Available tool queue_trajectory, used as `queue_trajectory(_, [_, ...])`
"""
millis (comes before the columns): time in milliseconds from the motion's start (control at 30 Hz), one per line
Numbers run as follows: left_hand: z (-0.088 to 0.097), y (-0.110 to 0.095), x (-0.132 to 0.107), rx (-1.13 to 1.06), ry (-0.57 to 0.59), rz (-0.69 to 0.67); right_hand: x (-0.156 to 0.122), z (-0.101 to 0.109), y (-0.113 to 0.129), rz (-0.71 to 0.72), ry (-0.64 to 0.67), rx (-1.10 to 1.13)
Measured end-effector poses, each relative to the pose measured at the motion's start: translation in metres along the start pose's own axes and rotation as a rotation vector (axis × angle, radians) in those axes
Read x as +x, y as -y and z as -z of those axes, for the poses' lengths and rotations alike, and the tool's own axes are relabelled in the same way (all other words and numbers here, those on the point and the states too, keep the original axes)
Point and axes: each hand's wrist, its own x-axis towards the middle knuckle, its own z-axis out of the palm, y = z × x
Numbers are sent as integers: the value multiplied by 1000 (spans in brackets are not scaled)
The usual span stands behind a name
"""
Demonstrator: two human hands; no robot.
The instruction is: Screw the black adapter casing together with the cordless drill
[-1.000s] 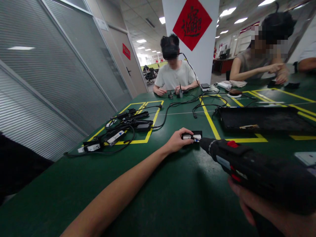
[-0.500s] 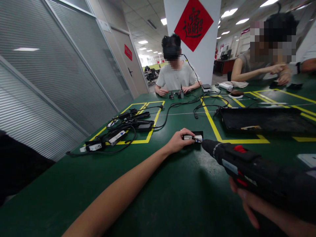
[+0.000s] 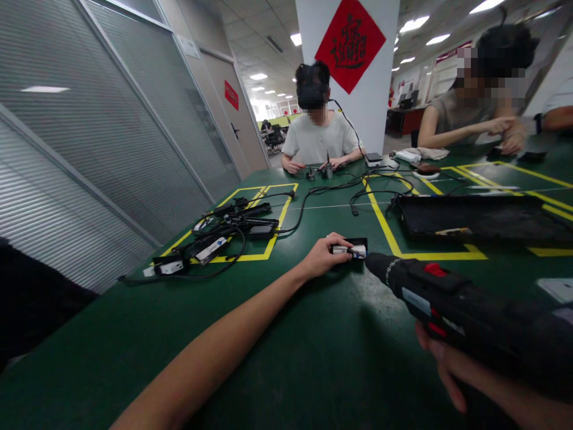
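Head cam: our left hand (image 3: 323, 257) is curled around a small black adapter (image 3: 352, 247) with a white label, pinning it flat on the green worktop (image 3: 286, 358) just left of a yellow tape line. Our right hand (image 3: 452, 367) is wrapped around a black electric screwdriver (image 3: 452, 304), fingers closed under the body, its tip right at the adapter's near edge. A pile of cabled adapters (image 3: 215, 236) sits off to the left, a black tray (image 3: 474, 218) to the right.

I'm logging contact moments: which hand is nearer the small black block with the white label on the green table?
Left. The left hand grips the small black block with the white label; the right hand is back near the camera, holding the black electric screwdriver.
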Motion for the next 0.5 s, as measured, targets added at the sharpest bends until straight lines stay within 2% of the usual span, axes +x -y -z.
queue_trajectory(133, [0,0,0,13,-10,5,-3,-6,-10,-31,-31,95])
queue_trajectory(300, [1,-3,-1,33,-3,5,-1,-1,-25,9,83,108])
queue_trajectory(400, [1,-5,-1,35,-3,18,-1,5,-25,66,119,85])
queue_trajectory(500, [1,-7,-2,6,-9,52,-3,6,-19,128,69,72])
